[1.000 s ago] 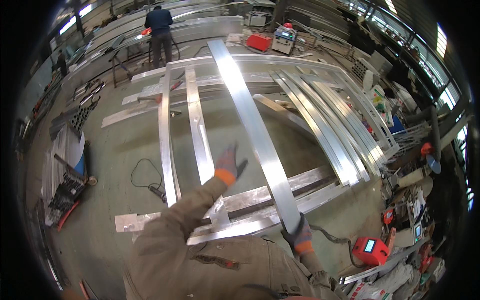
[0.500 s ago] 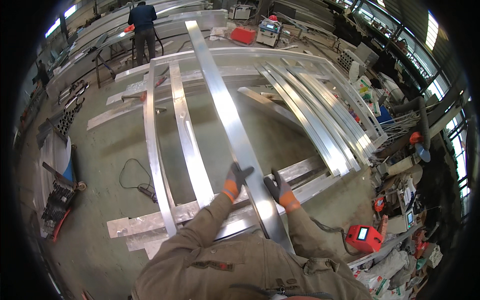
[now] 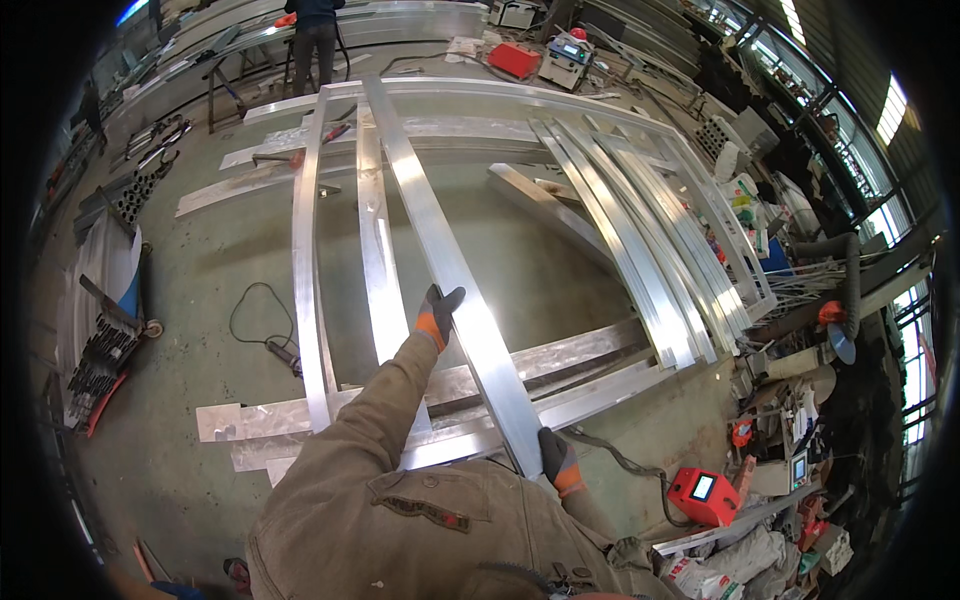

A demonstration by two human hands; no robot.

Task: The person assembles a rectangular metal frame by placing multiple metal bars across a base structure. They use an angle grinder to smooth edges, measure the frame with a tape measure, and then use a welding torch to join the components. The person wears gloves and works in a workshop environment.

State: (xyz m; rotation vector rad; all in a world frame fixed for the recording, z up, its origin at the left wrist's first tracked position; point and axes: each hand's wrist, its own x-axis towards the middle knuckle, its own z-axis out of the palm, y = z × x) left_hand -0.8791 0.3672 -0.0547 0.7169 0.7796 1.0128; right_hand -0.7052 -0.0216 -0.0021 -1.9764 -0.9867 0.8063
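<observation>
Head view: left hand (image 3: 438, 313) gloved, fingers wrapped on the left edge of the long bar (image 3: 440, 250), right hand (image 3: 556, 460) clamped on its near end, bar lying lengthwise across the frame (image 3: 310, 260) on the floor, red box (image 3: 704, 496) just right of the right hand.

My left hand (image 3: 440, 312) has slid forward up the long metal bar (image 3: 440, 250), arm stretched out now. My right hand (image 3: 556, 458) has dropped back to the bar's near end, so they're well apart again.
</observation>
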